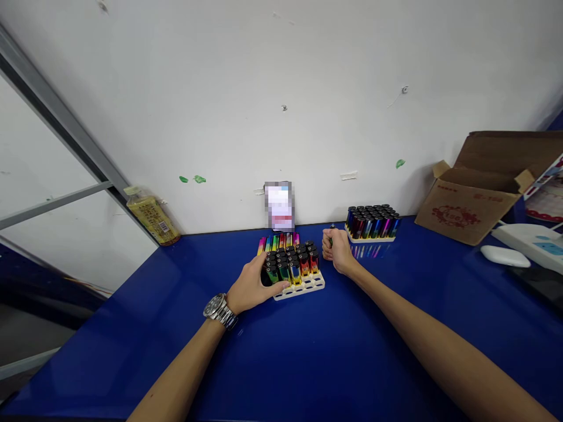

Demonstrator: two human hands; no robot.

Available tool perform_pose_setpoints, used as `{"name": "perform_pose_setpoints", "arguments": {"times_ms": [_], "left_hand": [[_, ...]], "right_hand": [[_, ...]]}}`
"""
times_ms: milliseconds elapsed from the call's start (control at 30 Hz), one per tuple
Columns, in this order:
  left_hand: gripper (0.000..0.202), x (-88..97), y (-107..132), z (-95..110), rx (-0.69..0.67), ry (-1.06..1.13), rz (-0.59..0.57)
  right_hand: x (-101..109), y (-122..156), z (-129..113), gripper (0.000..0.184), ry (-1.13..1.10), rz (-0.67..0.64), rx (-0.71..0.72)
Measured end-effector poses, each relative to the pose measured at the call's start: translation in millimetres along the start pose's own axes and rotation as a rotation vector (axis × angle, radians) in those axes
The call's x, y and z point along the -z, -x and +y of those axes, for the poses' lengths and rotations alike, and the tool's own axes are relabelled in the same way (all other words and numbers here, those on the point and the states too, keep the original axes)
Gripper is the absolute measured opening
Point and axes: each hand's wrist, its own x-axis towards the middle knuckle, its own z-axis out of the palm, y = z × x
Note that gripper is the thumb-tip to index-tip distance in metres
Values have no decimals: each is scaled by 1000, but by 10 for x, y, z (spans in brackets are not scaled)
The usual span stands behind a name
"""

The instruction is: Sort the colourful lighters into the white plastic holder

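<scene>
A white slotted tray (pixel 308 285) of upright colourful lighters (pixel 294 261) with black caps stands on the blue table (pixel 308 351). My left hand (pixel 251 286), with a metal watch on its wrist, grips the tray's left side, thumb along the front edge. Just right of the tray my right hand (pixel 335 248) is closed in a fist around a single lighter (pixel 332 229), whose dark top pokes out above the fingers. A second white tray (pixel 370 238) packed with lighters stands behind and to the right of that hand.
An open cardboard box (pixel 470 199) sits at the back right by the white wall. Beside it lie a white mouse (pixel 504 256) and a white device (pixel 532 241). A yellowish bottle (pixel 152 215) leans at the back left. A small upright item stands behind the near tray.
</scene>
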Motion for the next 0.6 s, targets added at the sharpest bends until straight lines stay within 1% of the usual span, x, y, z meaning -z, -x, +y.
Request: {"name": "perform_pose_setpoints", "arguments": {"times_ms": [167,400,600], "left_hand": [[61,0,6,4,-25,18,10],[57,5,7,6,-16,28,-2],[60,2,1,4,-1,11,0]], "right_hand": [[-1,10,-7,46,29,-18,-31],[9,-2,12,40,15,-9,18],[6,0,22,39,12,-23,21]]}}
